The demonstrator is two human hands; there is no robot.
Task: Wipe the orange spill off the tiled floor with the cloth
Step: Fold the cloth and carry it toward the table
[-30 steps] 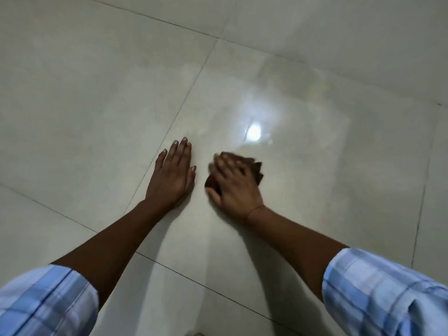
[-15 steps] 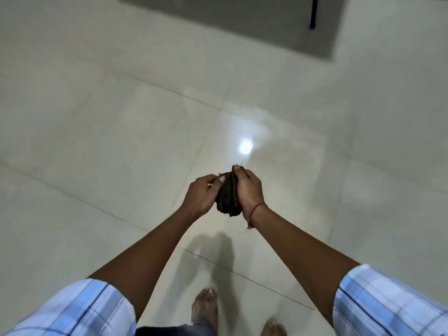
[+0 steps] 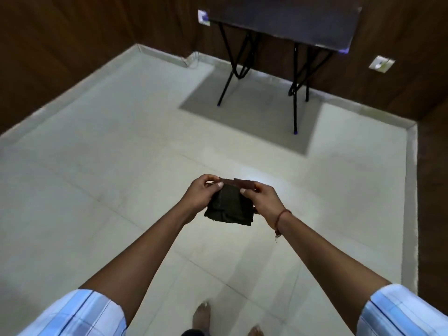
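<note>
Logging: cloth point(image 3: 230, 207) hangs folded in front of me, left hand point(image 3: 201, 194) pinching its top edge at 9 o'clock, right hand point(image 3: 263, 202) pinching it at 3 o'clock, edge running 9-to-3, neither nearer, well above the tiled floor point(image 3: 121, 166), where I see no orange spill.

You held the dark cloth point(image 3: 229, 209) in the air above the pale, glossy tiled floor point(image 3: 121, 166). Its top edge was pulled flat between your left hand point(image 3: 201, 192) and right hand point(image 3: 263, 202), and the rest hung in bunched folds.
</note>
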